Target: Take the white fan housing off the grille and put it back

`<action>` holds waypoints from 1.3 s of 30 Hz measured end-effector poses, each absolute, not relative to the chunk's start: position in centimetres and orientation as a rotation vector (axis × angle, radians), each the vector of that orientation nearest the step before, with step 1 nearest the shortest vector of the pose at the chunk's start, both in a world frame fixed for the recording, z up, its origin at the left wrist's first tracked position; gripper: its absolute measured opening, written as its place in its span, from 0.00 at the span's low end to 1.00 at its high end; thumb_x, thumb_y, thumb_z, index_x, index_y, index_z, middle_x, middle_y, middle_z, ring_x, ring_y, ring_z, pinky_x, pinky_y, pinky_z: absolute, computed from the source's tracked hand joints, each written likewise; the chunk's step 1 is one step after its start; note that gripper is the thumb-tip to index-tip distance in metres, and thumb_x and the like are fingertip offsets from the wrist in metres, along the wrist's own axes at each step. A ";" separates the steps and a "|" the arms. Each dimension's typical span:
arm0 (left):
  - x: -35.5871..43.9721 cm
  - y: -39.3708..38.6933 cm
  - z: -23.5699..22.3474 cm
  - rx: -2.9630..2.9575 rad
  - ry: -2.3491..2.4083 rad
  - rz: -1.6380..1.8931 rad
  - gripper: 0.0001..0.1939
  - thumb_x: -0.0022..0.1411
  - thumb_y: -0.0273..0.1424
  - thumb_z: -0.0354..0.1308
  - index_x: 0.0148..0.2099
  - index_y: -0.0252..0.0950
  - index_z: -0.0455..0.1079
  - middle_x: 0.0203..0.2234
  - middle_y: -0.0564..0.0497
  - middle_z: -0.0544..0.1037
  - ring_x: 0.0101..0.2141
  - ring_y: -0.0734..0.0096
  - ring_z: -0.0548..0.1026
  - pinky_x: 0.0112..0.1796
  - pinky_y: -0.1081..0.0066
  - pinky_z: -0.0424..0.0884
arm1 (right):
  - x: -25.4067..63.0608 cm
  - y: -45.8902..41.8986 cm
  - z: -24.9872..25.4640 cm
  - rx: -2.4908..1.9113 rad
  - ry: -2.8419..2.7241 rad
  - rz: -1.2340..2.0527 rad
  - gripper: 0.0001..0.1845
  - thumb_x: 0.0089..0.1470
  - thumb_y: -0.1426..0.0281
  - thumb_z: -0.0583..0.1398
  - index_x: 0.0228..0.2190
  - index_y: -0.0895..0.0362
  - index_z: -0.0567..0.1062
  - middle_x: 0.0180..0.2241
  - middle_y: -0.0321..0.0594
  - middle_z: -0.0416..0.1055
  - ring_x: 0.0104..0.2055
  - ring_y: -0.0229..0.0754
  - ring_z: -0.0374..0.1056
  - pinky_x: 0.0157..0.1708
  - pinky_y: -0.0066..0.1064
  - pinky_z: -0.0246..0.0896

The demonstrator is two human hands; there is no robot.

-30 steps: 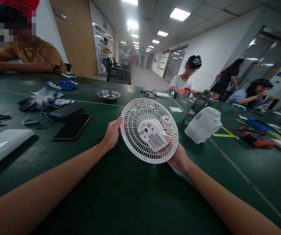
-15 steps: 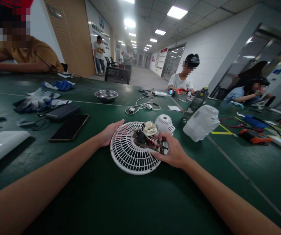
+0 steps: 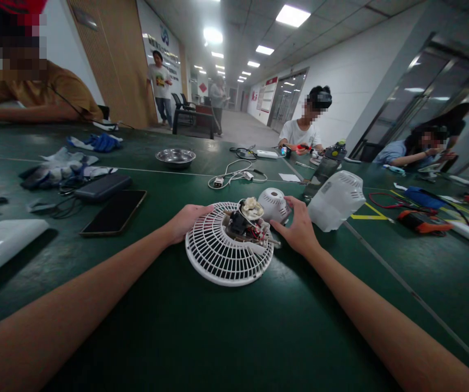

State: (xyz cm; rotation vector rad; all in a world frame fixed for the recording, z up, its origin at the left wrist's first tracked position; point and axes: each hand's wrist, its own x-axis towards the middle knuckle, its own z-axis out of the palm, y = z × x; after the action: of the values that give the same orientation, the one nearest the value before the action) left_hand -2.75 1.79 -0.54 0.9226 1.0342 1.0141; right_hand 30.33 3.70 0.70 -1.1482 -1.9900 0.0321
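A round white fan grille (image 3: 213, 256) lies at the middle of the green table, with an exposed fan motor (image 3: 240, 223) and loose wires on top. My left hand (image 3: 185, 222) grips the grille's left rim, thumb over the edge; its other fingers are partly hidden. Just behind the motor sits a small white vented motor cover (image 3: 273, 202). The thumb and fingers of my right hand (image 3: 299, 226) close around the cover's right side. A larger translucent white housing (image 3: 336, 201) stands to the right of that hand.
Left are a phone (image 3: 115, 212), a power bank (image 3: 102, 187) and gloves (image 3: 60, 167). Beyond the grille lie a metal bowl (image 3: 176, 158) and white cable (image 3: 234, 175). A bottle (image 3: 326, 166) and orange multimeter (image 3: 422, 223) are on the right. Other people sit around the table.
My right hand has left the motor and moved back and right onto the vented cover. My left hand stays on the grille, its thumb now lying over the rim.
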 end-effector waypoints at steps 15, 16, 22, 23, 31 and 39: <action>-2.8 1.7 -0.5 0.981 1.064 1.053 0.09 0.62 0.33 0.61 0.40 0.33 0.78 0.34 0.43 0.82 0.31 0.68 0.80 0.35 0.67 0.76 | 28.4 2.1 2.3 -1.034 -1.137 1.382 0.23 0.55 0.48 0.52 0.42 0.51 0.70 0.38 0.42 0.77 0.38 0.49 0.74 0.36 0.40 0.71; -2.9 1.7 -0.6 0.982 1.059 1.053 0.09 0.62 0.33 0.61 0.40 0.33 0.78 0.34 0.43 0.82 0.31 0.68 0.80 0.35 0.67 0.76 | 28.1 1.5 2.5 -0.995 -1.162 1.347 0.23 0.55 0.48 0.52 0.43 0.50 0.69 0.41 0.42 0.77 0.41 0.49 0.73 0.37 0.41 0.71; -3.0 2.0 -1.0 0.967 1.038 1.066 0.11 0.61 0.35 0.63 0.42 0.34 0.78 0.35 0.44 0.82 0.32 0.67 0.80 0.36 0.66 0.77 | 26.5 -1.8 3.5 -0.888 -1.549 1.030 0.37 0.51 0.58 0.65 0.59 0.42 0.56 0.47 0.40 0.73 0.47 0.51 0.71 0.49 0.50 0.68; -3.0 1.9 -0.9 0.963 1.038 1.066 0.11 0.61 0.35 0.63 0.42 0.34 0.78 0.35 0.44 0.82 0.33 0.67 0.80 0.36 0.66 0.77 | 26.4 -2.2 3.7 -0.898 -1.657 0.967 0.40 0.50 0.59 0.67 0.59 0.43 0.55 0.46 0.40 0.73 0.47 0.51 0.70 0.51 0.51 0.66; -2.6 1.5 -0.5 0.994 1.049 1.081 0.09 0.62 0.34 0.62 0.41 0.35 0.78 0.35 0.44 0.82 0.34 0.66 0.81 0.38 0.65 0.77 | 26.3 -2.7 3.8 -0.905 -2.044 0.546 0.42 0.49 0.62 0.68 0.61 0.44 0.57 0.52 0.43 0.69 0.50 0.54 0.68 0.56 0.57 0.61; -2.8 1.3 0.0 1.433 1.319 1.170 0.21 0.60 0.41 0.60 0.52 0.36 0.75 0.49 0.41 0.78 0.47 0.56 0.77 0.47 0.58 0.72 | 26.6 -2.5 3.7 -0.893 -2.082 0.545 0.43 0.49 0.64 0.67 0.62 0.43 0.56 0.58 0.45 0.63 0.55 0.56 0.65 0.55 0.57 0.61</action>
State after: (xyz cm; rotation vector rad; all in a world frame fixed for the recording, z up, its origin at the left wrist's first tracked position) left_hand -2.80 1.26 -0.01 1.4328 1.3193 1.1701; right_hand 26.64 -2.51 3.72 -0.8926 -2.0816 0.5453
